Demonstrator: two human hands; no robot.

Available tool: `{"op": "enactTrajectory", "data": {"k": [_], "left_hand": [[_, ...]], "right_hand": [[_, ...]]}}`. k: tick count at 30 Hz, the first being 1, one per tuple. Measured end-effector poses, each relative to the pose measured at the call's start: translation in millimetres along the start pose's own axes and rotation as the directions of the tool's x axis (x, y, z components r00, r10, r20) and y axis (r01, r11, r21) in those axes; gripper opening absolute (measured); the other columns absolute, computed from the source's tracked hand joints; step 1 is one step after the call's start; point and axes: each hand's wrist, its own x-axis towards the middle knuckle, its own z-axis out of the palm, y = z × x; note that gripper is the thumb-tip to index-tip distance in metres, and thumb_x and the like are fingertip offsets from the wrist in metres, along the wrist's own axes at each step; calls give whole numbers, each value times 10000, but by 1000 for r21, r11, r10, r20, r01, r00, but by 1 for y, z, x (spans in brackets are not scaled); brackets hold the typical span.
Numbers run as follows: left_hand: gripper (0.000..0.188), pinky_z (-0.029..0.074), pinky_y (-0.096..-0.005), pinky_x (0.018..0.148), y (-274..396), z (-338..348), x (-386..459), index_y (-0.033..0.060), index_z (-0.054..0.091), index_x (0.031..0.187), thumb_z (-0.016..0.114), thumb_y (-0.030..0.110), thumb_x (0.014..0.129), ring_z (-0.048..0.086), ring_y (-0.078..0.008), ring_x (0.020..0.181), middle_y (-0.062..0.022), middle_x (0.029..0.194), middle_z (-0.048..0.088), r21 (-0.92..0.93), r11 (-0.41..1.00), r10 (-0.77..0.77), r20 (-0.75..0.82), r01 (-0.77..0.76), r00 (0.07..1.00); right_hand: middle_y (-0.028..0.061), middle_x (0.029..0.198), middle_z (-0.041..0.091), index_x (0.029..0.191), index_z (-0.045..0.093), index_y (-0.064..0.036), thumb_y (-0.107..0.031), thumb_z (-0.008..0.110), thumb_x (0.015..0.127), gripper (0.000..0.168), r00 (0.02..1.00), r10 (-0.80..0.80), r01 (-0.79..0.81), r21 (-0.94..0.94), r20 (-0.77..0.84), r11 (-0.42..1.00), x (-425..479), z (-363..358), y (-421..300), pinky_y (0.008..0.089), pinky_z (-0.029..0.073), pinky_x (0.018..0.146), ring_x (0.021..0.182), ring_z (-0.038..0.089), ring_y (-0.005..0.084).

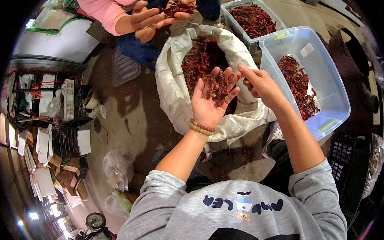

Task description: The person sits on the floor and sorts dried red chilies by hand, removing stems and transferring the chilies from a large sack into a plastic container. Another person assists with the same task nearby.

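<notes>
My left hand is palm up over the open woven sack, cradling a small heap of dried dark-red flower pieces, which look like dried roselle. Close to its fingertips, above the sack's right rim, is my right hand with thumb and index finger pinched together. Whether anything small sits in that pinch cannot be made out. Inside the sack lie more dried red pieces. A clear plastic bin right of the sack, tilted in view, contains a smaller pile of red pieces.
Across the sack, a co-worker's hands hold similar red pieces. Another clear bin, well filled, stands at the back. A black crate is to my right. Plastic bags lie on the floor at left, near stacked boxes.
</notes>
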Motion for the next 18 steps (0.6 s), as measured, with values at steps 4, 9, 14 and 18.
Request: {"op": "enactTrajectory", "data": {"k": [4,9,14,18], "left_hand": [[455,436,-474,962,-4,2,-2,106,491,1260,346,408,951,515,-273,1163,-107,1279,522,97,995,-22,-57,27,998],[455,466,-451,932,-5,5,-1,103,486,1259,338,406,953,524,-263,1152,-108,1276,523,143,990,-12,-29,16,1000],[461,462,-446,940,-3,7,-3,93,487,1256,333,407,955,517,-261,1160,-113,1294,509,146,989,-22,-37,27,999],[468,440,-455,965,-5,6,-3,88,486,1260,328,408,958,511,-262,1169,-116,1311,496,178,983,-26,-99,44,995]], "right_hand": [[-78,581,427,743,629,-91,-414,677,811,333,995,23,-25,19,100,1000,0,2,2,199,209,420,482,330,30],[-70,593,448,810,639,-81,-312,679,813,234,980,33,-78,225,196,971,4,-5,10,192,221,416,474,342,25],[-59,602,475,812,647,-75,-283,687,796,212,981,21,-45,122,190,991,2,-6,8,199,246,420,473,363,32],[-34,638,537,800,662,-59,-303,709,773,250,993,-19,43,-209,116,977,-1,-1,3,217,300,458,523,427,41]]}}
